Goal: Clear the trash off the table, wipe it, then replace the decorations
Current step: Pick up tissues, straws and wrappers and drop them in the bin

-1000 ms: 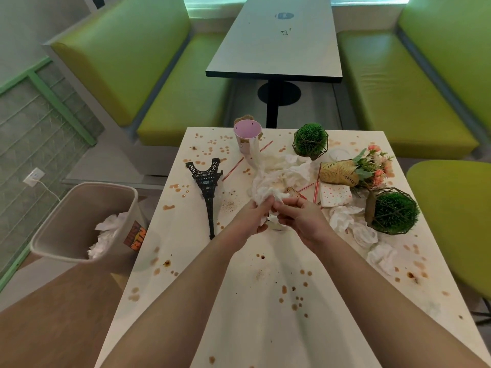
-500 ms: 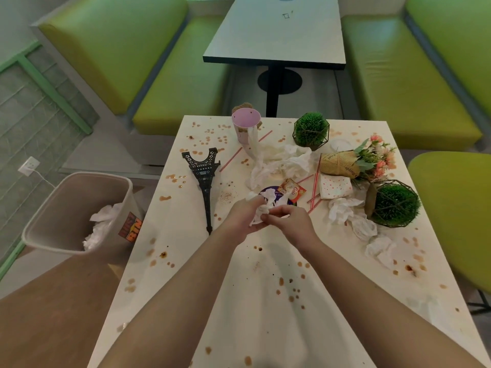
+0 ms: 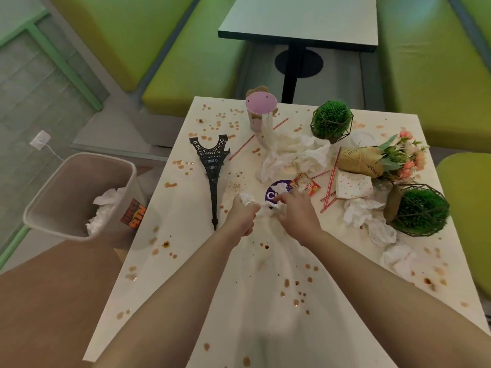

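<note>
Nearest me the white table (image 3: 239,301) is speckled with brown drips, and both bare forearms reach out over it. The left hand (image 3: 243,217) has its fingers curled tight around a wad of crumpled tissue (image 3: 247,200) that pokes out above the knuckles; the right hand (image 3: 293,216) is just beside it, fingertips pinching more white tissue where it lies against a purple round lid (image 3: 276,193) and a red snack wrapper (image 3: 307,185). Off the table's left edge the waste bin (image 3: 66,192) stands on the floor with tissues already in it. Beyond the hands the black Eiffel tower model (image 3: 212,168) lies flat, close to the left wrist, so I reckon a swing toward the bin could knock it to the floor. To the right more tissues (image 3: 372,216) crowd against a green ball plant in a wire frame (image 3: 419,211), red straws (image 3: 330,184) and a bouquet (image 3: 382,160). Farther back a long tissue trails from a pink cup (image 3: 260,112); tugging the heap (image 3: 295,155) could tip that cup. A second green ball plant (image 3: 332,122) stands at the far edge. Loose scraps could also miss the bin.
</note>
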Tool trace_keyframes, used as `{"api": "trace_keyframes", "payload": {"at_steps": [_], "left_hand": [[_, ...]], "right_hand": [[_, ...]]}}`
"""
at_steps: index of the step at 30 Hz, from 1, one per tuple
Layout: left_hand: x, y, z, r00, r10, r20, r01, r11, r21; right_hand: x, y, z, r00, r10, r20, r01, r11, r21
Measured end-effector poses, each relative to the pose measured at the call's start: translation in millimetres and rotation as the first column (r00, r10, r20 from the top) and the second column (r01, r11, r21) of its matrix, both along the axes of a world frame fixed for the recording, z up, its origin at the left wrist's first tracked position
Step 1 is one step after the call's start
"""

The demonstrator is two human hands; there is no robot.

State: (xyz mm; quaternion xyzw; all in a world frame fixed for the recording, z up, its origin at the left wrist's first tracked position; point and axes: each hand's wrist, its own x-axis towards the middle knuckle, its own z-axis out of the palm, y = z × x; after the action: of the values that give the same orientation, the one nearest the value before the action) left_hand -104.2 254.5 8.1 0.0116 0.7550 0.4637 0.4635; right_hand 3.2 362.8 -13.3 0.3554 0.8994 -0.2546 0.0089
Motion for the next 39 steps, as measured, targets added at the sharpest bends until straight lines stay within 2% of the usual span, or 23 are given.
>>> {"api": "trace_keyframes", "payload": {"at_steps": [4,7,9,12,14,16,18,20,23,25,27,30,32,35,39], "left_hand": [[-4,-6,-4,0.996,-0.079,-0.036,0.081,0.995,0.053],[-6,-8,-2,0.996,-0.057,-0.064,0.055,0.998,-0.031],[-7,-9,-3,0.999,-0.02,-0.049,0.016,0.997,-0.07],[-5,-14,-6,1.0,0.005,0.005,-0.005,0.999,-0.05],[-2,-17,-5,1.0,-0.019,0.014,0.019,1.0,-0.023],[1,-19,-3,0.999,-0.055,0.002,0.055,0.999,0.0],[3,-20,1,0.996,-0.093,-0.016,0.094,0.995,0.026],[5,-23,4,0.989,-0.146,-0.036,0.148,0.988,0.049],[11,-23,11,0.972,-0.23,-0.053,0.235,0.966,0.112],[13,-20,16,0.963,-0.265,-0.041,0.268,0.944,0.192],[17,-15,23,0.948,-0.312,-0.067,0.319,0.918,0.236],[22,-11,32,0.947,-0.288,-0.139,0.313,0.923,0.222],[21,-10,34,0.954,-0.252,-0.16,0.284,0.933,0.223],[20,-9,40,0.985,-0.15,-0.08,0.167,0.945,0.281],[16,-15,48,1.0,0.022,0.022,-0.028,0.942,0.335]], "right_hand": [[-5,-10,-6,0.976,0.173,0.134,-0.187,0.977,0.106],[-2,-15,-15,0.96,0.202,0.194,-0.228,0.966,0.121],[1,-18,-20,0.966,0.199,0.163,-0.224,0.963,0.151],[9,-25,-28,0.974,0.206,0.098,-0.224,0.948,0.227],[13,-29,-32,0.984,0.178,0.028,-0.18,0.959,0.22],[14,-32,-31,0.996,0.063,-0.066,-0.056,0.994,0.098],[9,-31,-18,0.977,-0.13,-0.172,0.106,0.984,-0.145],[5,-28,1,0.919,-0.306,-0.25,0.187,0.894,-0.408],[4,-19,30,0.828,-0.493,-0.267,0.171,0.675,-0.718],[4,-12,43,0.776,-0.57,-0.271,0.113,0.547,-0.829],[4,-8,56,0.733,-0.615,-0.291,0.046,0.472,-0.88],[6,-4,70,0.705,-0.622,-0.342,0.025,0.504,-0.864],[9,-4,77,0.699,-0.607,-0.378,0.054,0.572,-0.819],[13,-10,77,0.74,-0.539,-0.403,0.104,0.682,-0.724],[10,-31,72,0.783,-0.466,-0.412,0.025,0.686,-0.727]]}}
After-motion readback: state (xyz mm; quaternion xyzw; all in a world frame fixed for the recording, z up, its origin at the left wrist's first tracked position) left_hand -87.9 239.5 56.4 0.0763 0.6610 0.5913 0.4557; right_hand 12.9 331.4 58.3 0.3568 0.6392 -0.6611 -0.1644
